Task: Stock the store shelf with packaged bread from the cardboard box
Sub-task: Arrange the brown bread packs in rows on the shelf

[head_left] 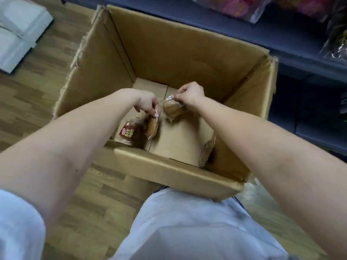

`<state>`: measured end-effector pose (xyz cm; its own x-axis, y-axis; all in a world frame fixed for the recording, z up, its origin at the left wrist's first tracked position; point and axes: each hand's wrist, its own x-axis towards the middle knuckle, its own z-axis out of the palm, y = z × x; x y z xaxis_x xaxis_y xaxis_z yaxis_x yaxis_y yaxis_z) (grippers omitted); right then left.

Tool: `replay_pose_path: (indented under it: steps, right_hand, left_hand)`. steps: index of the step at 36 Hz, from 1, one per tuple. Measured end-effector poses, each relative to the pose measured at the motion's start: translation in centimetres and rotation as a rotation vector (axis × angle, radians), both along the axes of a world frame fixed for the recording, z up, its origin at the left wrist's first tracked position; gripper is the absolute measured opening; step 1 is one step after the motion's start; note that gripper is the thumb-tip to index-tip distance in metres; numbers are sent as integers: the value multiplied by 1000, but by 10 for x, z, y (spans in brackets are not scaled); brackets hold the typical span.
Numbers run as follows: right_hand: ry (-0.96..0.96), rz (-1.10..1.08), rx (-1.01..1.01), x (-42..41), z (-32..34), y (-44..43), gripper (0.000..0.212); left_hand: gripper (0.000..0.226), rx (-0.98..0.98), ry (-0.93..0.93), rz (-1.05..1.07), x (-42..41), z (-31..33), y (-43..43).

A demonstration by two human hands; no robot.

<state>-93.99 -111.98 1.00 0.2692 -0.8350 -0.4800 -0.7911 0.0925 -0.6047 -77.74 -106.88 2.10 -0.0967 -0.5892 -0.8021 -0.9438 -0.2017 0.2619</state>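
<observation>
Left hand: the left hand (148,104) reaches down into the box. Its thumb and forefinger pinch the top edge of a clear wrapper, and the other fingers (138,109) curl loosely beside them.
Left-hand pack: a golden-brown bread roll in clear plastic wrap (151,126) hangs on edge just below those fingertips. Whether its lower end touches the box floor cannot be told.
Right hand: the right hand (189,93) has its fingers (178,97) curled tight, pinching the crimped corner of a second pack.
Right-hand pack: a round brown bun in clear plastic wrap (171,108) dangles just below and left of the right fingertips, between the two hands.
Box: the large open brown cardboard box (169,53) has ragged flap edges, and both hands are inside it.
Labelled pack: a dark brown bread packet with a red label (130,131) lies on the box floor, just left of the roll under the left fingers.
Fourth pack: another wrapped bread piece (206,152) leans at the right inner wall, well below the right fingers.
Shelf: a dark blue store shelf (281,34) stands beyond both hands and holds pink packaged goods (234,4).
Floor: the wood-patterned floor (37,102) carries flat white packages (16,34) far left of the left fingers.
</observation>
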Motion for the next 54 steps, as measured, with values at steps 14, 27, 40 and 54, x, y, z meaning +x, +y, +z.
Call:
replay_pose_path:
  steps: [14, 27, 40, 54]
  right_hand:
    - [-338, 107, -300, 0, 74, -4, 7]
    - [-583, 67, -565, -41, 166, -34, 14]
    - [-591, -72, -679, -152, 208, -83, 12]
    - [-553, -343, -784, -318, 219, -119, 16]
  left_hand:
    - [10, -575, 40, 442, -5, 82, 35]
    - [12, -1162, 135, 908, -54, 159, 34]
    - [18, -1324, 233, 881, -153, 200, -27]
    - [8, -1300, 433, 808, -298, 215, -110]
